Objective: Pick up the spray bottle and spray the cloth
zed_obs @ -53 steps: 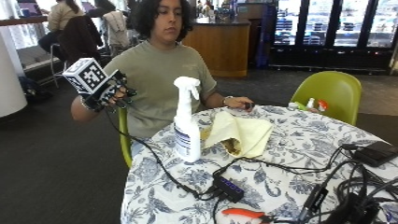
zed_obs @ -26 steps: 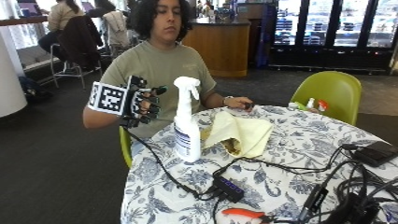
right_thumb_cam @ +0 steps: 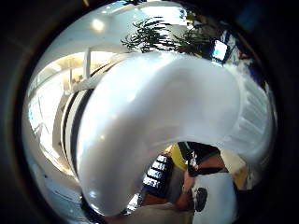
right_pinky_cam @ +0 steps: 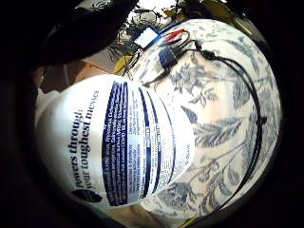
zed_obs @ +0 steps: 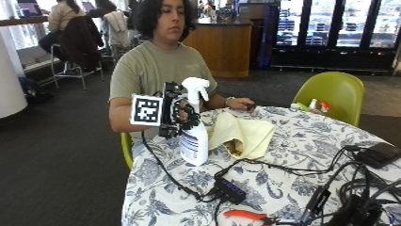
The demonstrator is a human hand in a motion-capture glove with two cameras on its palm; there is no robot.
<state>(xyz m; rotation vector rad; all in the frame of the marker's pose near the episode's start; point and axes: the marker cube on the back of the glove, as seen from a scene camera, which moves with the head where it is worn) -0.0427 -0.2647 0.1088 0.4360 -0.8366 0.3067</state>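
A person sits at the bench (zed_obs: 300,155), which is draped in a floral cloth. The gloved right hand (zed_obs: 180,115) wraps the neck of the upright spray bottle (zed_obs: 194,141), which stands on the bench. At the bottle's 3 o'clock, just beside it, lies a yellow cloth (zed_obs: 244,134). The bare hand (zed_obs: 241,103) rests at the bench's 12 o'clock edge.

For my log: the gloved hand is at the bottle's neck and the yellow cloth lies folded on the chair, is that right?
Not quite: the cloth lies on the table beside the bottle, as the outside view shows. The hand is at the bottle's neck.
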